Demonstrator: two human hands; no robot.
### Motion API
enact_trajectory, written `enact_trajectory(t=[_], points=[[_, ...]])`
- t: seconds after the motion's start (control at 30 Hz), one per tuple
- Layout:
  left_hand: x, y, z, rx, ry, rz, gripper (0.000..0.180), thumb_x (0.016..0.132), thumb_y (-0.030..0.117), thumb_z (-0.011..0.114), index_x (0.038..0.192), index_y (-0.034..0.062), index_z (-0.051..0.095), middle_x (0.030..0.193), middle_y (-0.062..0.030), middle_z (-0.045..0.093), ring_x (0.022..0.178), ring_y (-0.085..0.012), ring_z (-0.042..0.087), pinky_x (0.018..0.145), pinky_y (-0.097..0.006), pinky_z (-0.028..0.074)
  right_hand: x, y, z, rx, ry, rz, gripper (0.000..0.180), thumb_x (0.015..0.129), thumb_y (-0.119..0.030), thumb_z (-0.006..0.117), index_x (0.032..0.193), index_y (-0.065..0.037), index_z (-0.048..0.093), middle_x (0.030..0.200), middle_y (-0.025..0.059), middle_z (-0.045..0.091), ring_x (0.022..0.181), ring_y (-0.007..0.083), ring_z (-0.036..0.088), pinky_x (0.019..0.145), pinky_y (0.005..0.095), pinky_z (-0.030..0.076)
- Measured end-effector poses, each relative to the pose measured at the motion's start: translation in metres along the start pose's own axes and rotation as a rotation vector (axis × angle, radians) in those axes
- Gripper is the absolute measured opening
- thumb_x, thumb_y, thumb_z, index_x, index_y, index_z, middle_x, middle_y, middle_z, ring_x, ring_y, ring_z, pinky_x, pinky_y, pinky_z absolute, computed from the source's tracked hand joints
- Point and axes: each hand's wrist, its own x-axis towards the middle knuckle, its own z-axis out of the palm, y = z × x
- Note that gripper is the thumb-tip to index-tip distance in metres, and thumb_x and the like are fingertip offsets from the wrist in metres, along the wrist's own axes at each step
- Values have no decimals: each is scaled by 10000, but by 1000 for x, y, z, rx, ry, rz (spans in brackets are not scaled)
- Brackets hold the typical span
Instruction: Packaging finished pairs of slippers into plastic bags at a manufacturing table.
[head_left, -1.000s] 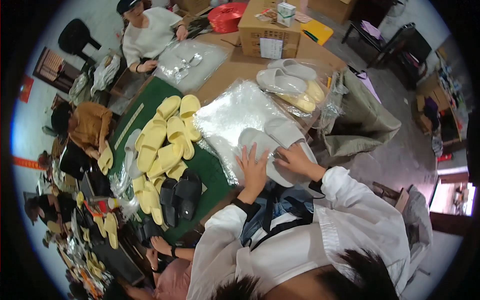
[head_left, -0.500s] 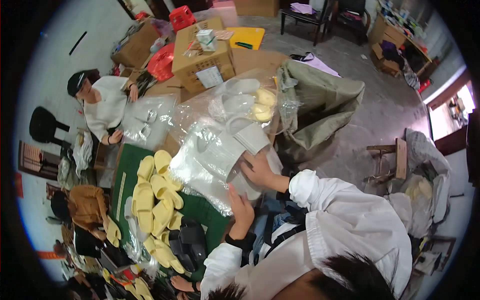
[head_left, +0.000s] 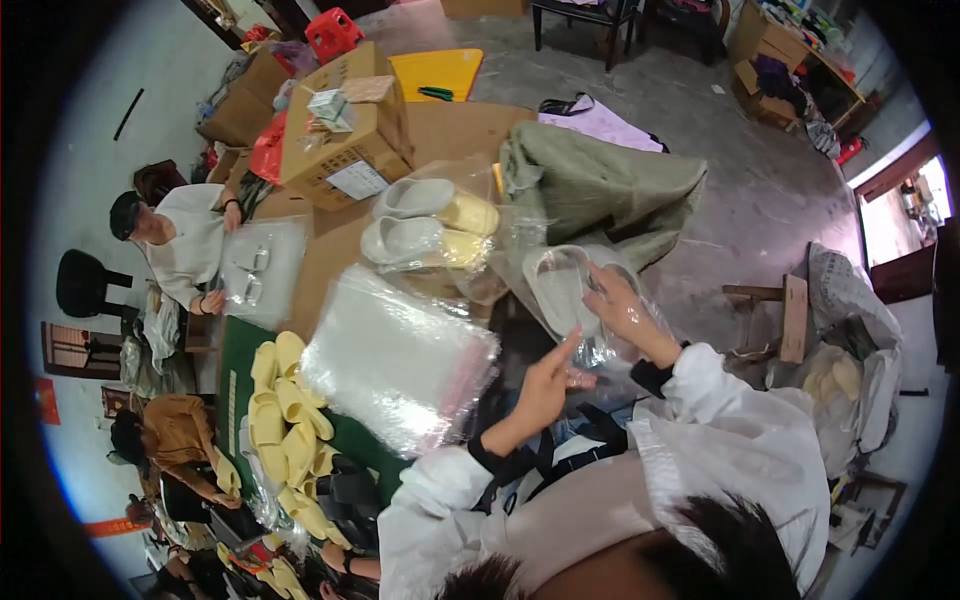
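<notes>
A pair of pale grey slippers (head_left: pixel 556 285) lies inside a clear plastic bag, near the table's right edge. Over the bagged pair is my right hand (head_left: pixel 635 318), its fingers bent onto the slippers through the plastic. My left hand (head_left: pixel 540 395) is at the near edge of that bag, with index finger stretched out and thumb apart from it. To the left of my hands lies a stack of clear plastic bags (head_left: pixel 395 360). Behind it are more bagged slippers, a grey pair (head_left: pixel 405 240) with yellow slippers (head_left: pixel 468 214) beside it.
Yellow slippers (head_left: pixel 298 455) and black slippers (head_left: pixel 352 500) are heaped on the green tabletop (head_left: pixel 235 340). A carton (head_left: pixel 345 140) stands at the back, and a green sack (head_left: pixel 600 185) at the right. Two co-workers (head_left: pixel 175 240) (head_left: pixel 175 440) are at the left; a wooden stool (head_left: pixel 793 320) is at right.
The grey slippers have moved right, off the stack of plastic bags, with both my hands following. The stack now shows uncovered. My view has shifted slightly.
</notes>
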Motion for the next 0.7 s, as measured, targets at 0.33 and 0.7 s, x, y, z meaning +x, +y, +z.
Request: enact_trajectory(t=[0.33,0.7], points=[[106,-22,56,-260,56,-251,469,872,-79,252,1326,10,325,1293,-193,384,865,-276,620,789,-327,520,-38,-7,-133,-314,-28,-225,1004,566,-457,751,1374,-127,255,1410,215,184,1283,408,202,1002,579,163],[155,-13,33,659,-600,428,586,805,177,621,1309,48,350,1364,-156,316,1198,-292,411,915,-387,403,-41,72,-115,-286,155,311,377,739,-77,590,1114,-52,549,864,189,607,836,337,598,735,366,455]])
